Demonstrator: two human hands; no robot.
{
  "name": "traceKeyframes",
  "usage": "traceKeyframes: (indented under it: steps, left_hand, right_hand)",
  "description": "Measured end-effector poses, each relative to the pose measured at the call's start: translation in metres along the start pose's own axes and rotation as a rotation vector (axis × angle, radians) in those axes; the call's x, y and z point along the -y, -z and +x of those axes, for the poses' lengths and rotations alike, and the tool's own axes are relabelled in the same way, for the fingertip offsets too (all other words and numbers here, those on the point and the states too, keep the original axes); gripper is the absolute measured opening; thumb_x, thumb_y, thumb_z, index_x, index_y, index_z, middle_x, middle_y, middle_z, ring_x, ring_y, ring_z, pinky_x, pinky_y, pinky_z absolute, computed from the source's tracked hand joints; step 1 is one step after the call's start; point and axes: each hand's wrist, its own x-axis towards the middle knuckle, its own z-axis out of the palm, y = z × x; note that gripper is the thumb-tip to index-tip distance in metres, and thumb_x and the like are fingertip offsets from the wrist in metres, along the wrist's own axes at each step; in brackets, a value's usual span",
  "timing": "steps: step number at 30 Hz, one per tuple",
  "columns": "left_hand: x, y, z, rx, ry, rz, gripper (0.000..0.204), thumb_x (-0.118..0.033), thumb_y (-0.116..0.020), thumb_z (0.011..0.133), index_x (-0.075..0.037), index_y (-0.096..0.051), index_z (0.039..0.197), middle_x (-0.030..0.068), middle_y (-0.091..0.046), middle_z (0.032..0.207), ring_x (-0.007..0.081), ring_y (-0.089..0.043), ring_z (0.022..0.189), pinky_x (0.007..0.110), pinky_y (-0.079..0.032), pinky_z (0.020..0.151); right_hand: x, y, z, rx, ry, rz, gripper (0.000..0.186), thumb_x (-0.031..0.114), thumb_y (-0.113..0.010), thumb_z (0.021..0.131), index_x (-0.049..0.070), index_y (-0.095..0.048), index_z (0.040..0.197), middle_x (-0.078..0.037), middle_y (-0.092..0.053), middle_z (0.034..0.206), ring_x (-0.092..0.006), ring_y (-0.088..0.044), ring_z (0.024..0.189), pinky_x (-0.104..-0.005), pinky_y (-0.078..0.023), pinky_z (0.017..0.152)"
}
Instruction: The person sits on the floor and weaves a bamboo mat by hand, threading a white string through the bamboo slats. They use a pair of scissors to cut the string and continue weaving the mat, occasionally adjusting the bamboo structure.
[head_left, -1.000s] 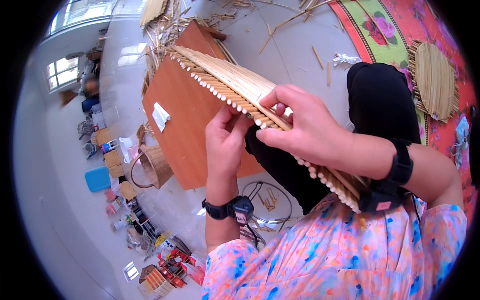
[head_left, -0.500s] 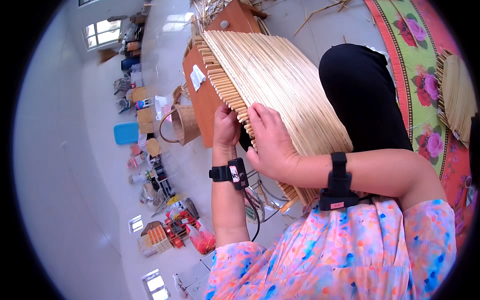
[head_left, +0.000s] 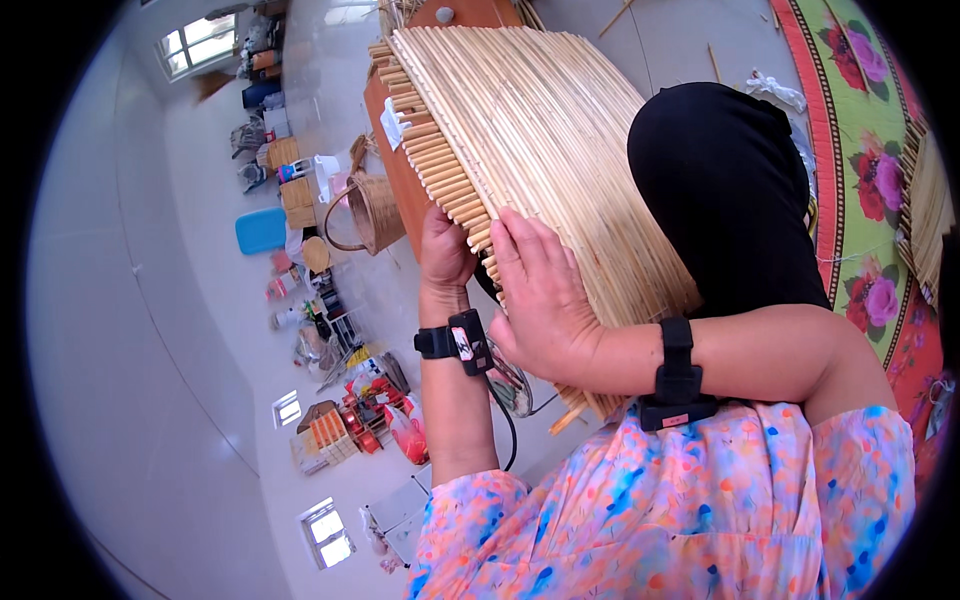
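A curved mat of pale reed stalks [head_left: 560, 150] lies across the middle, its layered stalk ends forming a stepped left edge. At that edge my left hand [head_left: 446, 250] is closed, its fingertips partly hidden behind the stalk ends. On top of the mat, just right of the same edge, rests my right hand [head_left: 545, 290], its fingers stretched out and lying flat against the stalks. The thumb of my right hand points down along the edge. My black-clad knee [head_left: 715, 190] stands against the mat's right side.
Beneath the mat is a brown wooden board [head_left: 383, 150] with a white scrap [head_left: 393, 124] on it. A wicker basket [head_left: 375, 213] stands to the left. Flowered cloth [head_left: 860, 200] with another reed piece [head_left: 928, 215] lies right. Household goods line the far wall.
The mat and my knee sit slightly differently in the picture as the view has shifted. Both hands keep nearly the same places at the mat's edge.
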Motion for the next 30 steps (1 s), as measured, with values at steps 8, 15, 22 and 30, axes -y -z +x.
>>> traceKeyframes:
  steps: [8, 15, 22, 30]
  left_hand:
    - [-0.005, -0.005, 0.0, -0.027, 0.012, 0.021, 0.035, 0.01, -0.048, 0.089, 0.001, -0.056, 0.122, 0.0131, -0.063, 0.117, 0.0238, -0.064, 0.104, 0.036, -0.055, 0.088]
    - [-0.003, 0.002, -0.003, -0.042, 0.018, 0.075, 0.039, 0.012, -0.046, 0.087, 0.002, -0.054, 0.124, 0.0136, -0.062, 0.12, 0.0245, -0.063, 0.107, 0.037, -0.054, 0.09]
    - [-0.003, 0.0, -0.004, -0.02, 0.009, 0.07, 0.041, 0.013, -0.045, 0.087, 0.002, -0.053, 0.125, 0.0139, -0.061, 0.121, 0.025, -0.063, 0.107, 0.037, -0.054, 0.09]
    - [0.0, -0.001, -0.004, -0.057, 0.001, 0.108, 0.036, 0.01, -0.048, 0.089, 0.001, -0.055, 0.123, 0.0124, -0.062, 0.119, 0.0234, -0.063, 0.106, 0.036, -0.054, 0.089]
  right_hand:
    - [0.001, 0.01, 0.003, 0.024, -0.002, 0.01, 0.08, 0.015, -0.063, 0.068, -0.013, -0.031, 0.135, -0.028, -0.033, 0.139, -0.0401, -0.034, 0.127, -0.0462, -0.03, 0.104]
    - [0.001, 0.013, 0.003, 0.041, 0.003, 0.016, 0.079, 0.016, -0.063, 0.068, -0.014, -0.033, 0.134, -0.028, -0.033, 0.138, -0.0396, -0.034, 0.127, -0.0458, -0.03, 0.103]
    - [0.0, 0.015, 0.002, 0.045, 0.005, 0.015, 0.078, 0.014, -0.062, 0.067, -0.013, -0.033, 0.134, -0.027, -0.033, 0.138, -0.0398, -0.035, 0.126, -0.0459, -0.031, 0.103]
    - [-0.001, 0.016, 0.002, 0.042, 0.0, 0.028, 0.078, 0.013, -0.061, 0.066, -0.012, -0.033, 0.135, -0.026, -0.033, 0.138, -0.0408, -0.035, 0.125, -0.0461, -0.031, 0.103]
